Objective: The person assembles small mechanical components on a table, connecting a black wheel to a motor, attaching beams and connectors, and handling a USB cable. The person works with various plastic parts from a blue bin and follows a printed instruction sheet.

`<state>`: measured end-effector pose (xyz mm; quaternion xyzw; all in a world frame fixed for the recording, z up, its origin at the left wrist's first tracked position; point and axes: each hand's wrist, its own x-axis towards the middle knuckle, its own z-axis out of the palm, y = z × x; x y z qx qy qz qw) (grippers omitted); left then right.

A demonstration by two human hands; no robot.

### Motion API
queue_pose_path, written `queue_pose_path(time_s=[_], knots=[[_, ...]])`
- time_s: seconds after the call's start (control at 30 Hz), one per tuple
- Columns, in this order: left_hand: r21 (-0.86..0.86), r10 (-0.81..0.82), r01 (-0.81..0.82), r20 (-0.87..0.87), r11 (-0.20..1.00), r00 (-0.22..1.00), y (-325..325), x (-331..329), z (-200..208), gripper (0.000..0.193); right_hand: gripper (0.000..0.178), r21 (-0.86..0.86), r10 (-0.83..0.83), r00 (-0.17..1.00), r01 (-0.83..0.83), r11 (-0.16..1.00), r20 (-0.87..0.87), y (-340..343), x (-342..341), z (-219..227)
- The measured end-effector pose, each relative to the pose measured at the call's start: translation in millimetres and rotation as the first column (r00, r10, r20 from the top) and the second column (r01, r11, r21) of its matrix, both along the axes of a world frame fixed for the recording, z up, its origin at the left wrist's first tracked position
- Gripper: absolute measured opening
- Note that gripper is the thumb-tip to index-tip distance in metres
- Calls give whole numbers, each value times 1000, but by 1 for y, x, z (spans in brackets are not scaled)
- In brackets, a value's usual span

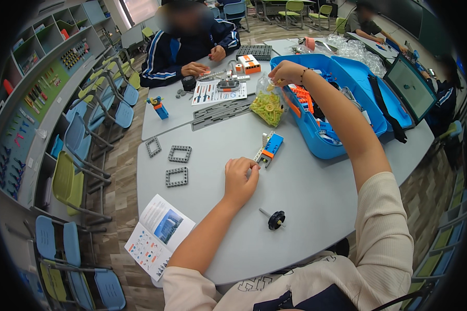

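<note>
My left hand [239, 181] is low over the table with its fingers curled at the near end of a small brick assembly [271, 147] of blue, orange and white pieces. Its thumb and forefinger meet the assembly's white beam. Stretched across the blue case, my right hand [288, 72] pinches the top of a clear plastic bag [268, 108] full of yellow-green pieces. The bag leans upright against the case's left wall. On the near table lies a black wheel on a grey axle [276, 220].
The open blue case [321, 147] holds many loose bricks. Grey square frames [177, 177] and an open booklet [163, 233] are at left. Long grey beams [220, 117] lie farther back. Across the table, another person [192, 46] handles parts near an orange-and-white block [249, 64]. A laptop [411, 85] stands at right.
</note>
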<state>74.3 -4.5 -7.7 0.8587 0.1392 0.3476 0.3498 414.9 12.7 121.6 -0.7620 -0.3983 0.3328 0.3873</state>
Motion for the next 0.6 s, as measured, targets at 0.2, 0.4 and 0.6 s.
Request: queue_pose_path(time_s=[0.2, 0.4, 0.6], knots=[[56, 22, -23, 6, 998, 1000, 0, 0, 1, 7, 42, 77, 6, 968, 13, 997, -249, -7, -5, 3], [63, 10, -10, -3, 998, 1000, 2, 0, 0, 7, 54, 118, 81, 942, -45, 992, -324, -13, -4, -2], [47, 5, -4, -11, 999, 1000, 2, 0, 0, 8, 57, 280, 110, 920, -1, 960, -375, -30, -12, -11]])
